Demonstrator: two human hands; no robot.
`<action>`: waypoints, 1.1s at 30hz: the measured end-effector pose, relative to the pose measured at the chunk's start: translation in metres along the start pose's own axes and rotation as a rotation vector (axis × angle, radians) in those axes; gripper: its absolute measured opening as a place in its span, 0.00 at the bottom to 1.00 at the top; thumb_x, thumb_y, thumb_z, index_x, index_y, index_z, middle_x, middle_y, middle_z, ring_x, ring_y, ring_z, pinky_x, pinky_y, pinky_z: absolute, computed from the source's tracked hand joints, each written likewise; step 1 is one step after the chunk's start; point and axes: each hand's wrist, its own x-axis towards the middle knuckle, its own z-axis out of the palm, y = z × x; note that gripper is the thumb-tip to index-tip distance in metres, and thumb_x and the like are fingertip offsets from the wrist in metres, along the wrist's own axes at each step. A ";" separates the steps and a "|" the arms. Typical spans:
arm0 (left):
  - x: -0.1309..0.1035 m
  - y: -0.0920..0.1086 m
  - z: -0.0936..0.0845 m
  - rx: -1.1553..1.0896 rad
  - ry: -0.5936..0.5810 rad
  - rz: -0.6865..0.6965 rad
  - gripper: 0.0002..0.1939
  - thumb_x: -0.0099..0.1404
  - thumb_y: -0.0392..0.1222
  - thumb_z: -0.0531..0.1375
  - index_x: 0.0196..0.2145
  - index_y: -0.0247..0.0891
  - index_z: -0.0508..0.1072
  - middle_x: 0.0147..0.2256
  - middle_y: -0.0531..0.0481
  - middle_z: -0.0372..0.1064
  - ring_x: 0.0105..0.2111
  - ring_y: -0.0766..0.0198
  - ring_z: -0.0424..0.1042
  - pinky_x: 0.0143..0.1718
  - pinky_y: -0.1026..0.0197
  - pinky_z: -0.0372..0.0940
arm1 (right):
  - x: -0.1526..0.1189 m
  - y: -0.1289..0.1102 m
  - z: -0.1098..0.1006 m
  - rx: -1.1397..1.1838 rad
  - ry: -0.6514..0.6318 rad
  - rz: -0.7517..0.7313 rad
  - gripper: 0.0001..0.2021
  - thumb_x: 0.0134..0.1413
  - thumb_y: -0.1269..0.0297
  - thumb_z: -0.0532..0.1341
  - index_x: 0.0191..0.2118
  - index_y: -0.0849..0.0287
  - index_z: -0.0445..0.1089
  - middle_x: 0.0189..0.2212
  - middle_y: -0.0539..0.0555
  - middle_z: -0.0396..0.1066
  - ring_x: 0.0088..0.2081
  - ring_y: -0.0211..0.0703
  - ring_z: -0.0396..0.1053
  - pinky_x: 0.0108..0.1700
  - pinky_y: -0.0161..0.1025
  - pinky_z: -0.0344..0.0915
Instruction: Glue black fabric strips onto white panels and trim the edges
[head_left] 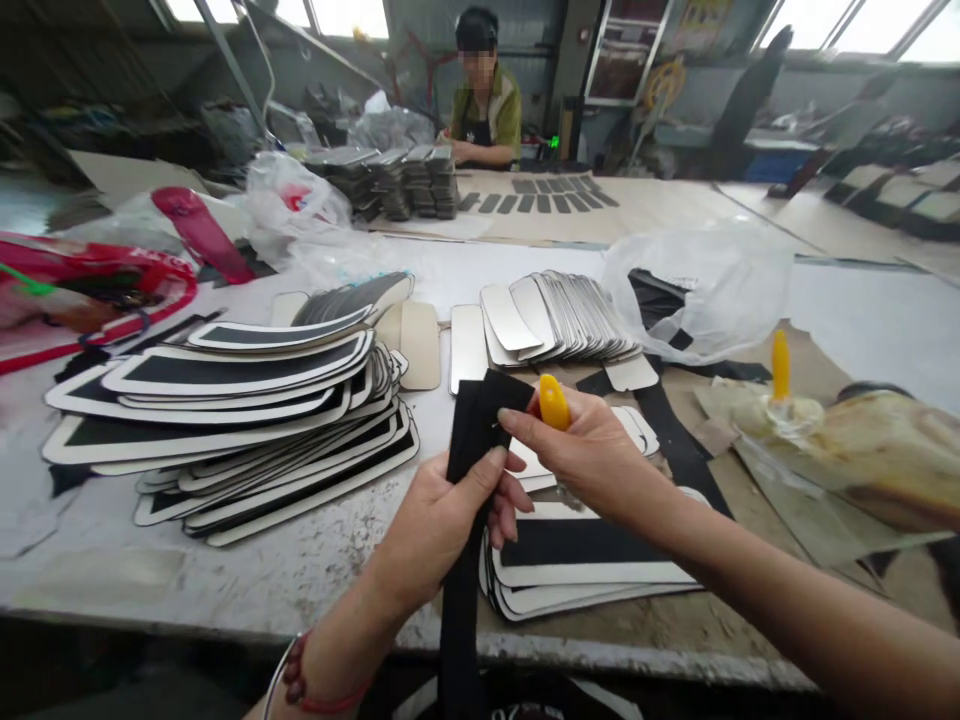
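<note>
Clock positions are read from the black strip. At half past nine lies a blurred red-edged item. At nine, a pile of curved panels, smooth, round-cornered, dark-centred with pale borders, leans in uneven overlapping layers. Toward half past ten, a crumpled clear plastic bag bulges. The left hand grips the matte black strip, which is folded at its top and hangs toward six past the table edge. The right hand pinches the fold while clasping a yellow-handled tool. At one, slim white blanks fan out, round-cornered. Between four and five, a stack of bordered panels is partly covered by the right hand and forearm. At two sits a thin translucent bag; at three, wrinkled, yellowish plastic wrapping with an upright yellow grip.
</note>
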 end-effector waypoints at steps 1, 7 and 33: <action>0.000 0.000 0.000 0.003 0.004 0.000 0.14 0.62 0.48 0.56 0.33 0.32 0.69 0.23 0.49 0.70 0.19 0.69 0.65 0.19 0.68 0.60 | 0.002 0.000 -0.002 0.017 0.018 -0.009 0.11 0.52 0.64 0.60 0.23 0.59 0.60 0.17 0.42 0.55 0.18 0.30 0.52 0.22 0.32 0.51; 0.003 0.010 0.002 0.091 0.087 0.060 0.13 0.60 0.47 0.59 0.32 0.32 0.72 0.23 0.49 0.70 0.19 0.68 0.66 0.18 0.69 0.61 | 0.013 -0.013 -0.019 0.102 0.062 0.028 0.16 0.49 0.57 0.64 0.24 0.58 0.57 0.17 0.42 0.51 0.19 0.30 0.50 0.21 0.32 0.50; -0.027 -0.024 -0.039 0.230 0.274 -0.144 0.15 0.58 0.51 0.61 0.26 0.34 0.68 0.16 0.58 0.57 0.15 0.74 0.52 0.15 0.70 0.48 | 0.002 -0.059 -0.106 -0.332 0.251 0.052 0.11 0.50 0.57 0.62 0.28 0.59 0.64 0.14 0.41 0.55 0.15 0.25 0.52 0.20 0.35 0.42</action>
